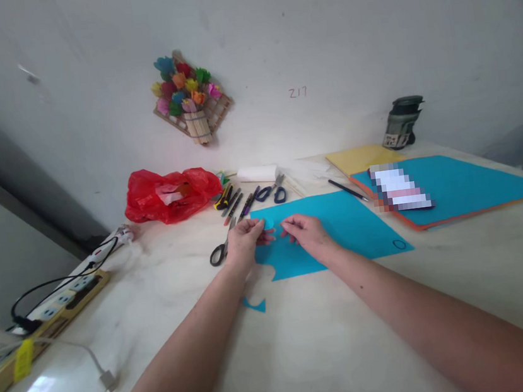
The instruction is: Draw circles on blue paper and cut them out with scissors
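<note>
A blue sheet of paper (336, 228) lies on the table, with a curved notch at its near left corner and a small drawn circle at its near right. Over its left part my left hand (248, 239) pinches a small blue paper piece (269, 223). My right hand (306, 232) hovers just right of it, thumb and forefinger together; whatever is between them is too small to make out. Black-handled scissors (219, 252) lie beside my left hand, partly hidden. A blue scrap (256, 305) rests nearer to me.
Behind are pens (247, 205), blue-handled scissors (271, 193), a red plastic bag (168, 194) and a white roll (257, 173). A phone (401, 187) lies on blue sheets (474, 179) at right, near a bottle (402, 122). A power strip (65, 306) is at left.
</note>
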Tool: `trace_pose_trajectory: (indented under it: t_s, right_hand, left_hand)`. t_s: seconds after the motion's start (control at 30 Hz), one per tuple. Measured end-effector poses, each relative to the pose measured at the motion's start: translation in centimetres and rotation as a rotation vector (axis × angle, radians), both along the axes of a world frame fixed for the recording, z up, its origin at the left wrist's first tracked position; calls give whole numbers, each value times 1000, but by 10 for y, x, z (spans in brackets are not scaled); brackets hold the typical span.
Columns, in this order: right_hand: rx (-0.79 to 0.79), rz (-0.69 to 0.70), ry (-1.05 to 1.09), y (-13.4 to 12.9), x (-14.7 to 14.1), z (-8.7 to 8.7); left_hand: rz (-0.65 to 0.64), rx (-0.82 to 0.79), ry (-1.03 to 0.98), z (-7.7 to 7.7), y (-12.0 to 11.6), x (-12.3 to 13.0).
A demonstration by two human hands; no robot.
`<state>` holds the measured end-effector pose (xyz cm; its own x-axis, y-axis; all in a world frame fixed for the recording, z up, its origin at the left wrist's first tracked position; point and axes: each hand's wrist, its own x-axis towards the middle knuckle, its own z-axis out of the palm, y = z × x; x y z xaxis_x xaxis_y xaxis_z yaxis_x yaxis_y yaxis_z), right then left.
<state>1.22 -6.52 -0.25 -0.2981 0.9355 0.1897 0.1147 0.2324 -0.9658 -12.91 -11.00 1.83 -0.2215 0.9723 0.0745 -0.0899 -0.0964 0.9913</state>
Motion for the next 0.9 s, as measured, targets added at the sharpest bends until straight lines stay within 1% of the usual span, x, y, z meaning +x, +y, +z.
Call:
trace_pose_trajectory:
  t_s: [0.1,0.23,0.37,0.53,0.6,0.67,0.73,0.77,0.83,0.9]
  right_hand:
    - [-12,-13,32,-2,1,3]
    - [-8,22,50,-4,3,8]
    - [-5,45,11,-4,6,6]
    - [9,30,-43,-6,8,4]
    - [24,27,-60,-7,9,4]
    - [40,32,-69,-8,10,4]
    - [54,35,-74,-8,11,4]
    - [65,31,-87,-7,12,4]
    - [118,4,-153,-5,13,4]
    - [212,-22,-247,-4,14,3]
  left_hand:
    - [-50,9,-10,-1,-1,0]
    - [-116,16,9,-6,-1,0]
    - [-152,11,19,-9,-2,2]
    - [-192,-3,33,-7,-6,2]
    - [-195,-11,69,-7,-7,3]
    - [-183,-20,158,-7,-8,4]
    - [-128,-16,320,-7,-8,3]
    - [-66,-5,429,-7,-7,1]
    - [117,8,695,-3,-7,-6]
    - [307,-25,995,4,-7,-16]
